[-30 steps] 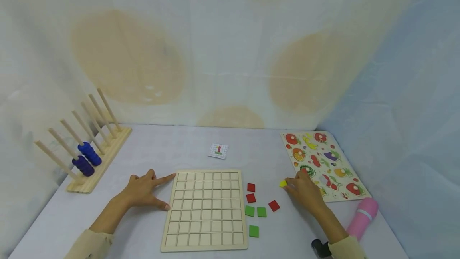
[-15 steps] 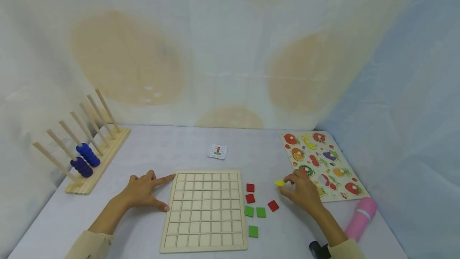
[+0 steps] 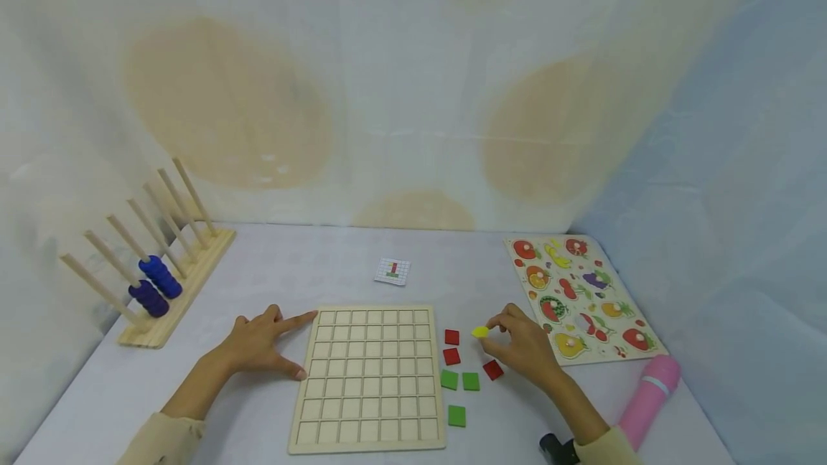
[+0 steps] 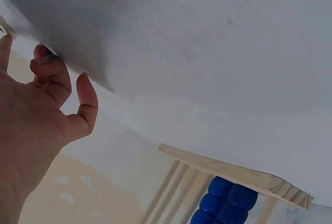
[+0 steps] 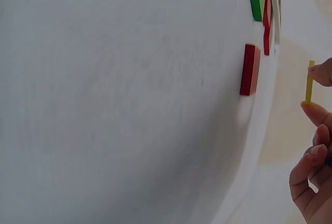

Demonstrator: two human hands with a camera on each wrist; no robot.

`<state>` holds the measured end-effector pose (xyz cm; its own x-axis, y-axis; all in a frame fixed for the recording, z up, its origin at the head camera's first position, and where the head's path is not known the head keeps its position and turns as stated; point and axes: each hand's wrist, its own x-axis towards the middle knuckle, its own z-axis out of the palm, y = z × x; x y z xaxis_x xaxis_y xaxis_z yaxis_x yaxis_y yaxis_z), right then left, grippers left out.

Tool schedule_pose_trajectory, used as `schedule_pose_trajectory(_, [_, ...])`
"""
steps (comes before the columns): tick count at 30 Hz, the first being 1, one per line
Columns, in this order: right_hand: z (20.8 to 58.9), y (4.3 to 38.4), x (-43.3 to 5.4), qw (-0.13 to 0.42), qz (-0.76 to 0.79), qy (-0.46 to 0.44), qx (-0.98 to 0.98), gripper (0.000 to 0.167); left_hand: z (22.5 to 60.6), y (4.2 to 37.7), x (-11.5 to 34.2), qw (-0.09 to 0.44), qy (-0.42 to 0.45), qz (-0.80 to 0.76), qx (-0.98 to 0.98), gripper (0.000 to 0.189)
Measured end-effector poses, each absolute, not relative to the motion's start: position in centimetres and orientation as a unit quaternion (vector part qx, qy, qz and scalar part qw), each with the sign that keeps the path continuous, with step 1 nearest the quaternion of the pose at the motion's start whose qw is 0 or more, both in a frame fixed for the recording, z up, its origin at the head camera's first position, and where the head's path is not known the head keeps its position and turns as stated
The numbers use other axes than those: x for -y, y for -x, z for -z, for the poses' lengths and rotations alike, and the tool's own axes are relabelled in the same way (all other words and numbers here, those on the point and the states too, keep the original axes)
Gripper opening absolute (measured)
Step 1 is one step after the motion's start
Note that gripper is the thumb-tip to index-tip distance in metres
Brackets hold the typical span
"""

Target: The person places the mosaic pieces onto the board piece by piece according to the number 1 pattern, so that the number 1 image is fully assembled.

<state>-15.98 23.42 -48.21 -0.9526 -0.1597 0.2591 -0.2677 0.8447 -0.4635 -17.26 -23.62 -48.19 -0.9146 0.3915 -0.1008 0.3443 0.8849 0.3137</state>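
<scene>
My right hand (image 3: 525, 346) pinches a yellow tile (image 3: 480, 332) between thumb and index finger, above the table right of the wooden grid board (image 3: 370, 379). In the right wrist view the yellow tile (image 5: 309, 83) appears edge-on, lifted off the table. Thumb and index finger of my left hand (image 3: 258, 341) are spread and touch the board's left edge; its other fingers are bent in the left wrist view. Several red tiles (image 3: 451, 337) and green tiles (image 3: 456, 416) lie beside the board's right edge. A red tile (image 3: 493, 369) sits under my right hand.
A small pattern card (image 3: 392, 271) lies behind the board. At left stands a wooden peg rack (image 3: 174, 293) with blue beads (image 3: 160, 276). A fruit puzzle board (image 3: 581, 300) lies at right, near a pink microphone (image 3: 649, 397). Cloth walls enclose the table's back and sides.
My right hand has moved left from the fruit puzzle board with the yellow tile, coming nearer the grid board. My left hand stays at the board's left edge.
</scene>
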Motion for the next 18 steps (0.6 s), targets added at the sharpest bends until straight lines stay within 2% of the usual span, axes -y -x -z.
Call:
schedule_pose_trajectory(8, [48.1, 16.2, -21.0, 0.087, -0.244, -0.120, 0.958, 0.022, 47.9, 17.2, 23.5, 0.082, -0.188, -0.143, -0.968, 0.109])
schedule_pose_trajectory(18, [48.1, 16.5, -18.2, 0.088, -0.252, -0.174, 0.948, 0.022, 48.2, 17.3, 23.5, 0.081, -0.184, -0.150, -0.968, 0.108])
